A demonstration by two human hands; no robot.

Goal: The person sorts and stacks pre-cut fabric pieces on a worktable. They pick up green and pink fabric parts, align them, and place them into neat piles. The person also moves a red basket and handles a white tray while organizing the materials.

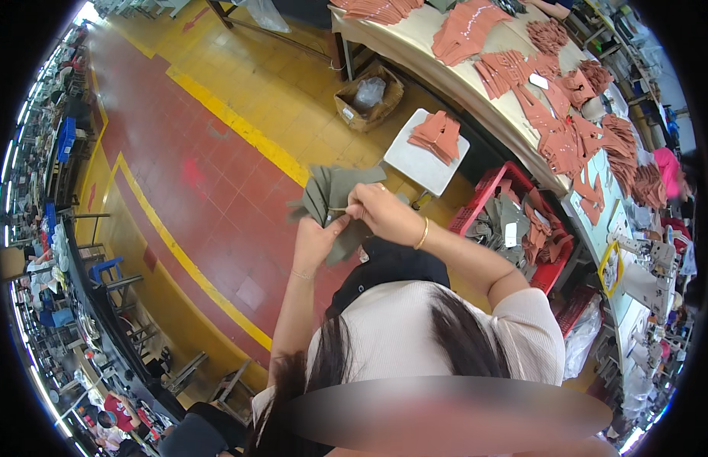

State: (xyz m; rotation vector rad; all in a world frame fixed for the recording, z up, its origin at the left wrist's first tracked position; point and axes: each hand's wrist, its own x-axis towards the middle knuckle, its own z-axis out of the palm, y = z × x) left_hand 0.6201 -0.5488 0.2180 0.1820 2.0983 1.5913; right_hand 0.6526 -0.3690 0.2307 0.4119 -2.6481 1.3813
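Our right hand (pixel 378 214) pinches what looks like a thin strip (pixel 337 209) at the green cloth bundle (pixel 317 190), which our left hand (pixel 316 244) pinches in midair. We judge this to be tying, calling next for a steady grip and taut pull; beyond, rust pieces (pixel 437 137) lie along the white stool's (pixel 407 154) far right edge.

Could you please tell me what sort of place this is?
Most likely a garment workshop or sewing factory: stacks of rust-coloured fabric pieces lie on a long table, the left hand holds green fabric, and what appears to be a white sewing machine stands to the right.
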